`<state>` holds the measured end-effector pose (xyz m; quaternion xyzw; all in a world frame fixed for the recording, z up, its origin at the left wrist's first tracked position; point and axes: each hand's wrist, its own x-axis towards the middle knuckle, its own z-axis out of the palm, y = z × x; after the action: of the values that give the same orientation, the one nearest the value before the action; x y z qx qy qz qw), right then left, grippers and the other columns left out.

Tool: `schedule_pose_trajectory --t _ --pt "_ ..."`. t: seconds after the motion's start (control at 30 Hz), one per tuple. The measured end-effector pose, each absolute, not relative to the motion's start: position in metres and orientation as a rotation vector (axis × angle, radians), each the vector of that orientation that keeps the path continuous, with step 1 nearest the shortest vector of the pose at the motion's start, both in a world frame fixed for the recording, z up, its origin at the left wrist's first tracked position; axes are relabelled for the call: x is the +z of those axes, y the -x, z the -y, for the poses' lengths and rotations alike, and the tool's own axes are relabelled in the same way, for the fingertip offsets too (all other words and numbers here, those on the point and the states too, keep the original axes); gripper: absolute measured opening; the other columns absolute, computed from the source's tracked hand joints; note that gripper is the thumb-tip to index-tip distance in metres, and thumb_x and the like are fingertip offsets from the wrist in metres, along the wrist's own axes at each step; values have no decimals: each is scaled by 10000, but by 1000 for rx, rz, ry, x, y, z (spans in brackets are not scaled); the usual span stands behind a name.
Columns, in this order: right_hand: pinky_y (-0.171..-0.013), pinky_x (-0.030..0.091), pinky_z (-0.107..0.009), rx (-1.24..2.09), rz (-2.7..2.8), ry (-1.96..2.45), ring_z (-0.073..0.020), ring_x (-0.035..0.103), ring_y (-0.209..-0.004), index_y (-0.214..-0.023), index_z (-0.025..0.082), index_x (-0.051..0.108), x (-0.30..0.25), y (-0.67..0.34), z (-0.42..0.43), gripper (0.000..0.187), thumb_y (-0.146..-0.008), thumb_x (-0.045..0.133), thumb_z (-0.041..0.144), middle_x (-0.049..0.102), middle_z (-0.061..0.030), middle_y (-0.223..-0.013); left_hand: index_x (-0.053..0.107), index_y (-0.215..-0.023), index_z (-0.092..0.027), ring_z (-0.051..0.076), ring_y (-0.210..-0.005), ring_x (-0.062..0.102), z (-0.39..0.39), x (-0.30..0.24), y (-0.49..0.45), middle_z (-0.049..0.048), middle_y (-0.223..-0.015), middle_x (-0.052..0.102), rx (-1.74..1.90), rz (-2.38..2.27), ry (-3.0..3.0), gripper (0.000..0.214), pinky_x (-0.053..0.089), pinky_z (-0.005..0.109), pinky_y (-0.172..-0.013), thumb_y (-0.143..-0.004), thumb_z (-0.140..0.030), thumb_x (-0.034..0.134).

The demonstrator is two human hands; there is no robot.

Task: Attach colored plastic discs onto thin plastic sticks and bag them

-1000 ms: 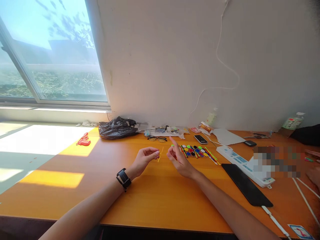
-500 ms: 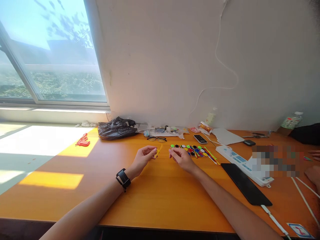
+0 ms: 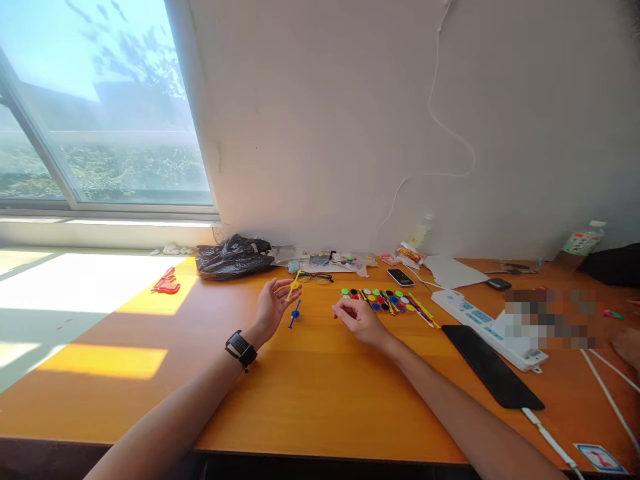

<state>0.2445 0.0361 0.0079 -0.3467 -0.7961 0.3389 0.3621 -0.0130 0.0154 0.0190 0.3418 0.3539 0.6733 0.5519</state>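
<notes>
My left hand (image 3: pixel 273 303) is turned palm up with its fingers apart. Across its fingertips lies a yellow plastic stick with a round disc on it (image 3: pixel 295 285); whether it rests on the fingers or on the table I cannot tell. Close to that hand, on the table, is a similar blue stick with a disc (image 3: pixel 295 314). My right hand (image 3: pixel 361 319) hovers farther right, thumb and fingers drawn together, and nothing shows between them. Just beyond it, rows of coloured discs and sticks (image 3: pixel 385 301) are spread out.
Along the wall are a black plastic bag (image 3: pixel 233 257), eyeglasses (image 3: pixel 316 277) and a dark handheld device (image 3: pixel 401 277). To the right lie a black tablet (image 3: pixel 493 367) and a white power strip (image 3: pixel 485 327). A red toy gun (image 3: pixel 166 281) is at left; another person's hand (image 3: pixel 625 343) shows at right.
My left hand has moved left and opened from its pinch on the yellow piece, which has gone left with it. The blue piece has come into sight. My right hand has shifted slightly left.
</notes>
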Motion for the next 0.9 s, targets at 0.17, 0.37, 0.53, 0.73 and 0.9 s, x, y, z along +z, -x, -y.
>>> schedule_pose_trajectory --t 0.17,0.37,0.53,0.73,0.9 --pt "-602 341 -286 814 2060 896 -147 453 -622 -758 191 651 8 -247 -40 440 -1007 547 538 549 7 -689 692 -933 -134 211 -853 755 -22 19 27 89 -877 735 1604 -1046 -902 465 588 336 -854 -815 -572 798" --pt "-590 344 -293 687 1953 982 -156 450 -595 -741 199 636 10 -259 -56 484 -994 529 597 532 9 -640 660 -770 -162 181 -663 662 -18 16 34 50 -745 688 1354 -1528 -1501 287 464 277 -637 -750 -423 779" --pt "-599 367 -301 619 1962 1010 -179 508 -617 -731 207 644 6 -263 -63 484 -988 528 600 609 -19 -665 573 -543 -198 150 -566 472 -18 12 39 1 -543 564 1258 -1684 -1715 277 272 280 -599 -706 -313 766" --pt "-601 377 -301 526 1885 1073 -187 540 -619 -718 207 625 11 -271 -67 487 -994 502 589 633 -28 -667 687 -639 -206 202 -583 550 -18 9 36 51 -603 648 1086 -1718 -1877 446 288 295 -603 -929 -534 604" --pt "-595 328 -313 284 1757 1243 -189 513 -586 -743 219 581 19 -285 -73 412 -1002 475 521 588 -19 -614 747 -836 -221 253 -773 655 -9 9 25 87 -850 746 1129 -1582 -2050 359 410 308 -704 -941 -546 637"
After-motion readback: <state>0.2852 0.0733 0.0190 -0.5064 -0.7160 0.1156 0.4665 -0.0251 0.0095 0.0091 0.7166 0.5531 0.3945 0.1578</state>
